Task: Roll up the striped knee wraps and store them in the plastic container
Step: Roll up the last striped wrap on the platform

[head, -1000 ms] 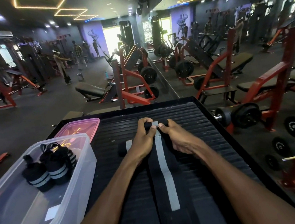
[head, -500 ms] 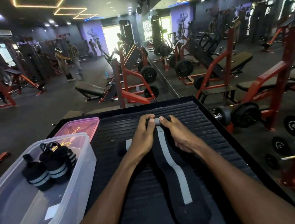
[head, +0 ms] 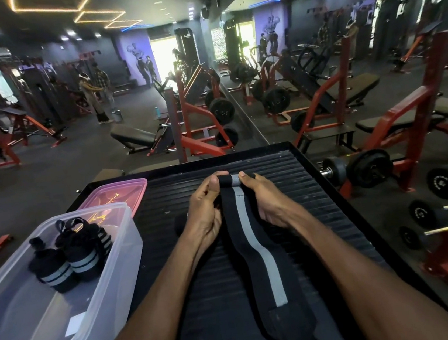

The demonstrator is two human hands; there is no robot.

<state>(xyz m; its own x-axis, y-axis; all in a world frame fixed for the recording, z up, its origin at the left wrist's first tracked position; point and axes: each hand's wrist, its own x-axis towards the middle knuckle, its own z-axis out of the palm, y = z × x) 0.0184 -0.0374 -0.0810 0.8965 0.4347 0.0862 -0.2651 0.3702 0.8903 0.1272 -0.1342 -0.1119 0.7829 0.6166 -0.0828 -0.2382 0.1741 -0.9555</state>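
the far end of the knee wrap (head: 257, 247), laid along the worktop (head: 321, 214), is pinched by the left hand (head: 203, 209) and right hand (head: 266, 198); the roll should be kept tight and square.

Left hand (head: 203, 209) & right hand (head: 267, 199) pinch knee wrap's (head: 249, 240) rolled far end on ribbed surface (head: 165, 205); plastic container (head: 113, 290) (two rolled wraps (head: 68, 254) inside) at left.

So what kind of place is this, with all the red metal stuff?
Almost certainly a gym: padded benches on red frames, round weight plates and a dumbbell beside the black platform.
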